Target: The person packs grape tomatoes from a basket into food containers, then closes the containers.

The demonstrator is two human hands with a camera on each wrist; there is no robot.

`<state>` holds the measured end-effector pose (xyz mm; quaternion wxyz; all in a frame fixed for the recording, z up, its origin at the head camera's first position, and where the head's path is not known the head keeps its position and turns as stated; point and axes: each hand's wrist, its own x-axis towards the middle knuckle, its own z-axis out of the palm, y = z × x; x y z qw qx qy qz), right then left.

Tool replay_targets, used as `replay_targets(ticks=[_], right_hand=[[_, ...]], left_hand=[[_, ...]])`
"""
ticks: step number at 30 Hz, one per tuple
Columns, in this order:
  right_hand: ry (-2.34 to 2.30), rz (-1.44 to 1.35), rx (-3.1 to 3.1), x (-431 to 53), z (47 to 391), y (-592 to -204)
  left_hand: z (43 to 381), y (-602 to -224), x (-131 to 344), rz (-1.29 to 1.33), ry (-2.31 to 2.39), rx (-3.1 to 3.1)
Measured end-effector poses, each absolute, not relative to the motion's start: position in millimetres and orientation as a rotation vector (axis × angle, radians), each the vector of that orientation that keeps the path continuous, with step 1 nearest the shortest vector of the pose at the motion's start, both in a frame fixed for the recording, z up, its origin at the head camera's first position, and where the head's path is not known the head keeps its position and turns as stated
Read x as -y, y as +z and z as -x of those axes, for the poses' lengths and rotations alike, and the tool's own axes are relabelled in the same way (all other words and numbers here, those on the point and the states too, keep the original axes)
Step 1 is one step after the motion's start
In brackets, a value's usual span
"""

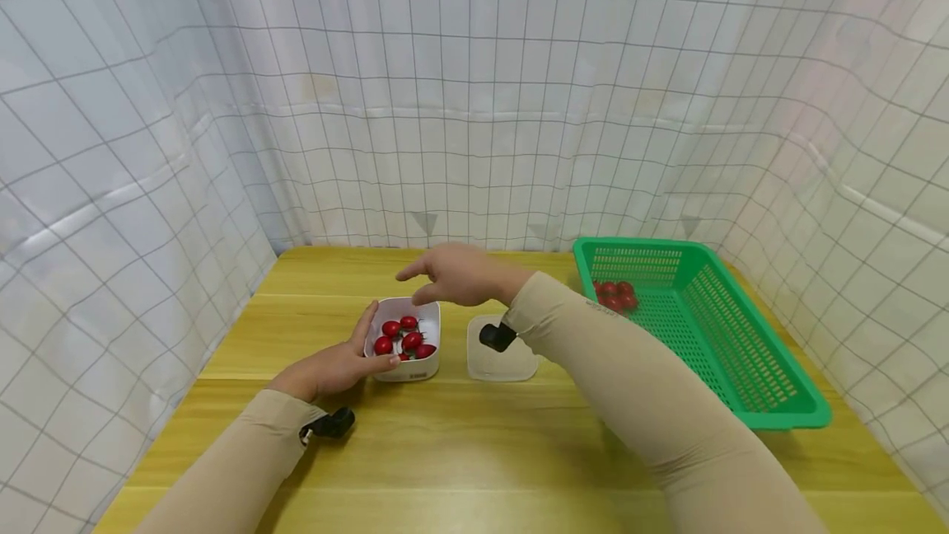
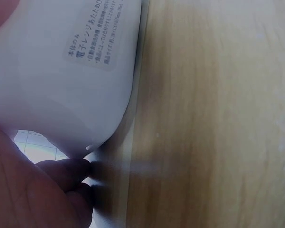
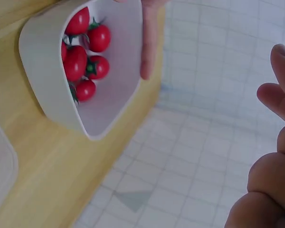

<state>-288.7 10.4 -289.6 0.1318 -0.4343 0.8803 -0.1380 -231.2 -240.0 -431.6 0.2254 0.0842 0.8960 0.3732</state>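
Our hands are working around one small container: the left hand [image 1: 344, 365], nearest us, is gripping the white container [image 1: 426, 369] at its near-left corner, thumb along the near side and fingers round the left. We are judging the step in hand to be steadying it while the other hand is working about it, so we should be pressing just firmly enough to stop it sliding on the table [image 1: 460, 452], with the thumb lying clear of the mouth. The container is standing upright left of centre, and several red tomatoes [image 1: 412, 341] are lying in it, green stems showing in the right wrist view; any we are handling we should be taking lightly by the sides and lowering rather than dropping, since a hard pinch could be splitting the skin. Just right of the container a pale flat lid [image 1: 511, 365] is resting, and our right sleeve [image 1: 630, 377] is passing close above it, so we should be minding the cuff. Towards the far rim the right hand [image 1: 467, 273] is hovering, thumb and forefinger spread apart, holding nothing that we can see. Farther right, the green basket [image 1: 786, 419] is carrying a few more tomatoes [image 1: 627, 302] by its left wall, and behind everything a grid-patterned curtain [image 1: 482, 138] is hanging.
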Motion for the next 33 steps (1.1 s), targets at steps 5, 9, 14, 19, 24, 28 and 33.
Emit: replay_targets(ticks=[5, 9, 14, 19, 24, 28, 33], right_hand=[[-0.45, 1.167, -2.626, -49.7, 289.5, -270.1], [-0.519, 1.047, -2.658, -90.4, 297.4, -264.9], [-0.526, 0.937, -2.712, -142.8, 305.1, -267.7], [-0.502, 0.855, -2.739, -189.8, 308.1, -279.3], [-0.433, 0.752, -2.774, -231.7, 306.0, -296.8], [-0.407, 0.685, -2.774, -263.5, 306.5, -317.2], [-0.408, 0.678, -2.743, -293.1, 308.3, -346.2]], left_hand=[[231.8, -432.6, 239.7, -0.222, 1.038, -2.475], [232.4, -432.8, 239.3, -0.231, 1.009, -2.498], [231.8, -431.6, 238.6, -0.237, 1.0, -2.504], [231.4, -431.4, 239.5, -0.255, 1.003, -2.506], [231.9, -432.9, 241.6, -0.273, 1.035, -2.491], [232.0, -432.6, 241.4, -0.275, 1.05, -2.483], [231.4, -431.6, 239.9, -0.26, 1.045, -2.486]])
